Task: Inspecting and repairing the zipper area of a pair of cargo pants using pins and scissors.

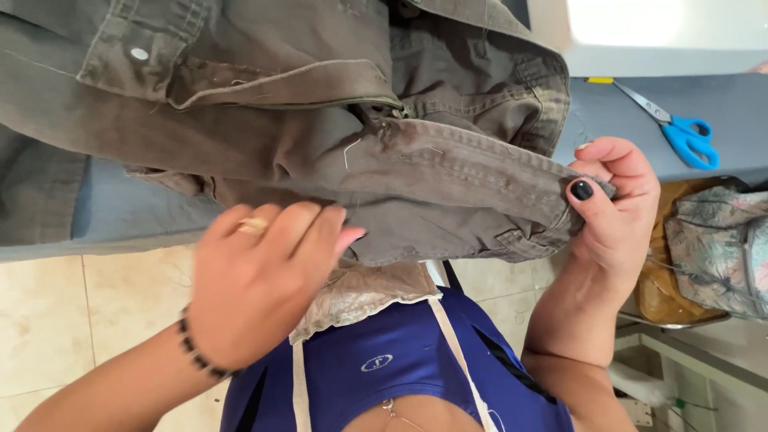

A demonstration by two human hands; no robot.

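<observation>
Pinching the hem end of a worn olive-brown cotton trouser garment [320, 120], the right hand [612, 204] sits at the right of the frame, thumb and curled fingers closed on the fabric edge. The garment spreads across the upper half of the frame over a grey-blue table top [632, 120]. The left hand [256, 280], lower left of centre, lies against the underside fold with fingers bent loosely; whether it grips the cloth cannot be told. Blue-handled scissors [680, 132] rest on the table at the upper right, well apart from both hands.
</observation>
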